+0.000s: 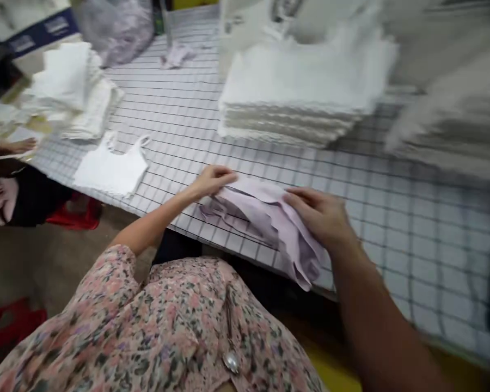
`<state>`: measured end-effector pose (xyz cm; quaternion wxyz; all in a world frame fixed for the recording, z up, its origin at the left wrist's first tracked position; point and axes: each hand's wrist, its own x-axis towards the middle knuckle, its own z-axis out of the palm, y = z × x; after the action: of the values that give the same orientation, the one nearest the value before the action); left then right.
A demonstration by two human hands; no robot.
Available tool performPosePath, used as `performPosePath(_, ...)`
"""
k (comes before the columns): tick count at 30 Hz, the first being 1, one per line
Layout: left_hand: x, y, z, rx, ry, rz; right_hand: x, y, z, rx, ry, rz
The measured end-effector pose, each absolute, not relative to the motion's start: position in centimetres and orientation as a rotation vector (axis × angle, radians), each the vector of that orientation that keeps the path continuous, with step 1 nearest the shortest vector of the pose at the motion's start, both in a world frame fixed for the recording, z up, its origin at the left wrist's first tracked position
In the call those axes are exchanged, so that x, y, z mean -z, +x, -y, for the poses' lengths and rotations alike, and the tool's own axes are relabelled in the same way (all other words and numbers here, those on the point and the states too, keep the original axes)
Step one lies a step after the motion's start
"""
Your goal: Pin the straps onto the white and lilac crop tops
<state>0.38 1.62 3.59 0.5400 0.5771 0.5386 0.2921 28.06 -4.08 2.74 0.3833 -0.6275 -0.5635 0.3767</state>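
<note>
Blue carton (43, 32): printed lettering illegible. White camisole (110, 169): flat on gridded tabletop (179, 114). Left hand (214, 182): fingers narrow, on upper edge of lilac garment (265, 228), layers uneven, best evened before creasing. White garment stack (294, 92): edges squared. Right hand (318, 215): fingers wide across folds; grip unclear.

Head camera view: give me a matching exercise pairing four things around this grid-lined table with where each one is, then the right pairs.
Things:
1. Pale lilac fabric
2. White camisole
3. Stack of white fabric
4. Red plastic stool

Places:
A. Layered high beyond the hands
B. On the floor below the table's left side
C. Under the left hand and right hand
D. Flat on the grid-lined table, left of the hands

Pairs: 1-C, 2-D, 3-A, 4-B
</note>
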Motion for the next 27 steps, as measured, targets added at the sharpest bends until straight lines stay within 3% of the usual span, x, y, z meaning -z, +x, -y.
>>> performPosePath(3, -1.6, -0.7, -2.2, -0.805, 1.747, -1.512, -0.3, 30.0, 4.1, -0.690, -1.763, 1.444)
performPosePath(9, 0.4, -1.3, -0.1, -0.739, 2.212, -1.335, 3.2, 29.9, 7.8, -0.259, -1.708, 1.896)
performPosePath(16, 2.1, 3.3, -4.9, -0.487, 2.494, -1.263, 2.8, 29.7, 7.2, -0.318, -1.865, 1.831)
performPosePath(27, -5.4, 4.4, -1.0, -1.135, 2.855, -0.947, -0.7, 29.0, 0.4, -0.282, -1.917, 1.610)
